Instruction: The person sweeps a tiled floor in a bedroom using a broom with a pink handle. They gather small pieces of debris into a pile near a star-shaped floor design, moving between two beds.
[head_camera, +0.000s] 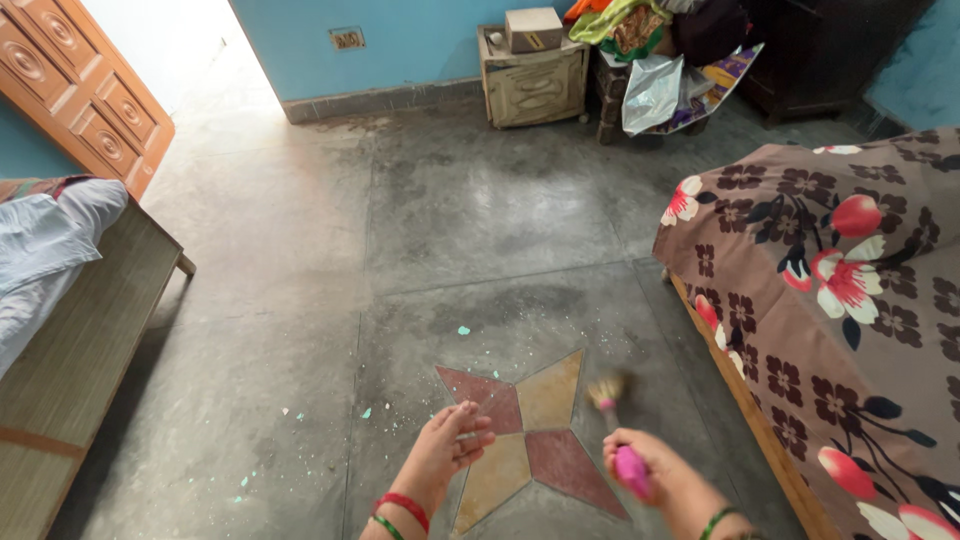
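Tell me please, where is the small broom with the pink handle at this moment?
In the head view, the broom is low and right of centre, held in the right hand. Its bristles are above the star pattern on the floor, near the flowered bed cover.

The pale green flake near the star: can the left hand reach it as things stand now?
Probably yes. The left hand is empty and open above the floor, and nothing lies between it and the flake beyond the star.
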